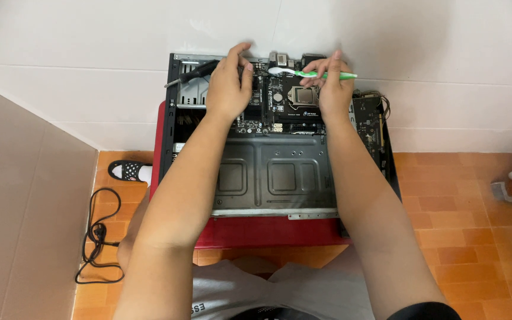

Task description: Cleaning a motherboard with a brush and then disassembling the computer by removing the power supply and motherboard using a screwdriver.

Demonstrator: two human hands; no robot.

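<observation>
**Two hands at work over an open computer case**

The right hand (334,89) has a narrow grip closed around a green-and-white toothbrush (312,73), fingers curled over the handle; the brush lies nearly level, its white head pointing left above the top edge of the motherboard (280,106) and its green tail sticking out to the right past the knuckles. The hand rests just right of the square processor socket (304,95), which sits bare in the middle of the board.

The left hand (229,86) is pressed down on the board's left part, fingers bent with the tips reaching towards the top edge. Whether its grip holds anything cannot be told, since the palm covers what is beneath it. Just beside it, to the left, a black-handled screwdriver (192,73) lies across the upper left corner of the computer case (280,172), its tip pointing outwards.

The motherboard fills the upper part of the case, which lies open on its side; below the board is the grey metal tray with stamped rectangular panels. A second, smaller circuit board (367,118) with wires stands at the right wall of the case. The case rests on a red stool (268,232) on the orange tiled floor (469,225), hard against a white tiled wall. On the floor to the left lie a coiled black cable (97,234) and a black-and-white slipper (128,170).
</observation>
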